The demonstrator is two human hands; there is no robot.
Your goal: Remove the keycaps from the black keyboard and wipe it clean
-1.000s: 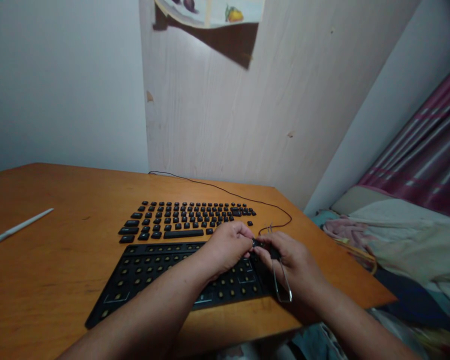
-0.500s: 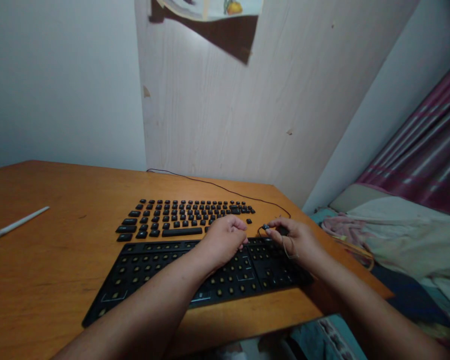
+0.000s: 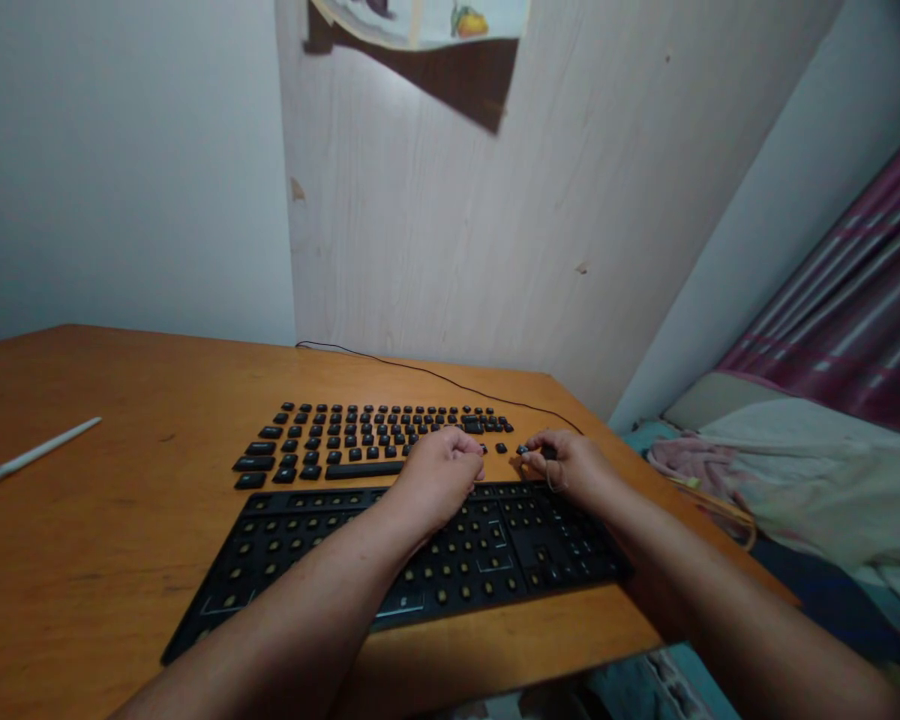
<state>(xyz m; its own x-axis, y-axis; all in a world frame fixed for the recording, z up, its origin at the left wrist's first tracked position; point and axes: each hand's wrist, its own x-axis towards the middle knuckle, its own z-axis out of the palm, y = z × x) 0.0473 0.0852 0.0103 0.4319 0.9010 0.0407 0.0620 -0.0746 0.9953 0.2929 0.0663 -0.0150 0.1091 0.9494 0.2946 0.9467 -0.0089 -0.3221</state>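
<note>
Right, the right hand is closed to a narrow pinch: a wire tool is tucked in its curled fingers, and a small keycap is met at thumb and fingertip, low over the tabletop, beyond the keyboard's far edge. Whether the cap's weight is borne by the fingers can't be told. Cap judged very light, stiff plastic, slightly slick, hard to break; best gripped by opposite side walls. The wire looks springy and is probably easily bent, so better held by its dark body. Forearm is angled in from the right, wrist low. The left hand is loosely curled, poised above the keyboard's far edge; its contents can't be told. Further out, loose keycaps are laid in rows, with a cable run behind.
</note>
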